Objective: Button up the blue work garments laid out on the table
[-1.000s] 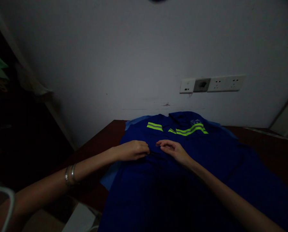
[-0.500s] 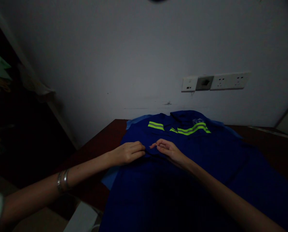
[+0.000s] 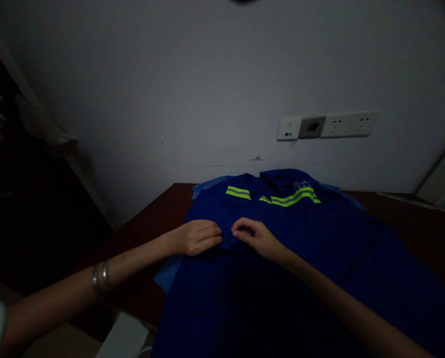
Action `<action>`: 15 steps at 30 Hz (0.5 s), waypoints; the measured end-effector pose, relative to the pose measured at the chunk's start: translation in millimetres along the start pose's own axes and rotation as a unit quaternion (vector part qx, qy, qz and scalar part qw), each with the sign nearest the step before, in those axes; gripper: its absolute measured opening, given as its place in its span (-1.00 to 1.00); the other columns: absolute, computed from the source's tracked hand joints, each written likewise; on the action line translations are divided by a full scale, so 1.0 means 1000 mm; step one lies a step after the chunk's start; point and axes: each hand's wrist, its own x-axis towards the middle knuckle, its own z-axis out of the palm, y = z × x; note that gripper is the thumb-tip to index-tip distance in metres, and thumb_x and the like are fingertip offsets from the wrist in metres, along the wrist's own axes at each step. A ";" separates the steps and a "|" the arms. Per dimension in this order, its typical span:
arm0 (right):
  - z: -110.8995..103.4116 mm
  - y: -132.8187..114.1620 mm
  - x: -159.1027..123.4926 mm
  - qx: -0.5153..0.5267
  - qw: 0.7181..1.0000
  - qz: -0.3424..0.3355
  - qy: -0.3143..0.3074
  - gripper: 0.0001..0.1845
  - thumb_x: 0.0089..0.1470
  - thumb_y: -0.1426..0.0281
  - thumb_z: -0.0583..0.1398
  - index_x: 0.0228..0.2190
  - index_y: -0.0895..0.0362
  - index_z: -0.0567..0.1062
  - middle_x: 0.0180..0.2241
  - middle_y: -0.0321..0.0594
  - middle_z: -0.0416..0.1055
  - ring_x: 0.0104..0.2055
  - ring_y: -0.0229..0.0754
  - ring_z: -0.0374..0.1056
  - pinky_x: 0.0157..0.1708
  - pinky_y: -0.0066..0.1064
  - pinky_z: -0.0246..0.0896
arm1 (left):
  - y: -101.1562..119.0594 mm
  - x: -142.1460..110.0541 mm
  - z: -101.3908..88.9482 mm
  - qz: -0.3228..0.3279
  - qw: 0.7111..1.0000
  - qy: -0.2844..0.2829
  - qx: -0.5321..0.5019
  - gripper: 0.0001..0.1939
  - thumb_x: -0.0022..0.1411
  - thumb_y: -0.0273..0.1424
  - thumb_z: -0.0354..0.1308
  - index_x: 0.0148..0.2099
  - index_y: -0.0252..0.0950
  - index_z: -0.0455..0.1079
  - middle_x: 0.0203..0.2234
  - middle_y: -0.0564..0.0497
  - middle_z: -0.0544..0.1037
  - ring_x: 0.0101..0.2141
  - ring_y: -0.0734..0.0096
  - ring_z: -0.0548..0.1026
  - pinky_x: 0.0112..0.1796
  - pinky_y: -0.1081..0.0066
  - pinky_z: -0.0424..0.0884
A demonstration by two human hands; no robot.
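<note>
On the bench (image 3: 158, 214), against the wall (image 3: 170, 74), a dark blue shirt (image 3: 308, 233) lay spread, its yellow-green strips (image 3: 238, 192) toward the wall. Light blue cloth (image 3: 209, 186) showed at its edges. The left hand (image 3: 200, 237) rested on the shirt, fingers bent and side by side; the right hand (image 3: 258, 239) was just beside it, thumb and forefinger curved toward each other. Owing to poor light, whether either hand's fingers were clamped on the shirt could not be told. Sockets (image 3: 349, 125) were fixed to the wall.
</note>
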 end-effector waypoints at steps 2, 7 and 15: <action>0.002 -0.002 -0.001 -0.004 1.000 0.005 -0.007 -0.74 -0.04 0.19 0.18 -0.41 0.14 0.40 -0.47 -0.32 0.31 -0.44 -0.30 0.18 -0.45 -0.46 0.07 | 0.000 0.000 0.001 -0.012 1.000 -0.001 -0.010 -0.77 0.27 -0.55 -0.13 -0.25 -0.42 0.36 -0.38 -0.19 0.50 -0.31 0.33 0.47 -0.33 0.36 0.47; 0.004 -0.004 0.000 0.000 1.000 0.003 0.003 -0.75 -0.05 0.18 0.18 -0.42 0.12 0.41 -0.48 -0.32 0.32 -0.44 -0.28 0.20 -0.43 -0.44 0.09 | 0.000 0.001 0.003 -0.045 0.998 -0.005 -0.033 -0.80 0.26 -0.55 -0.11 -0.24 -0.43 0.35 -0.37 -0.19 0.50 -0.28 0.33 0.45 -0.31 0.35 0.46; 0.005 -0.003 -0.001 0.012 1.000 0.005 0.006 -0.80 -0.05 0.22 0.19 -0.44 0.11 0.42 -0.48 -0.32 0.33 -0.42 -0.28 0.23 -0.41 -0.44 0.13 | -0.001 -0.003 0.011 -0.065 0.996 -0.029 -0.049 -0.79 0.27 -0.53 -0.11 -0.23 -0.40 0.36 -0.34 -0.16 0.50 -0.25 0.34 0.45 -0.27 0.36 0.44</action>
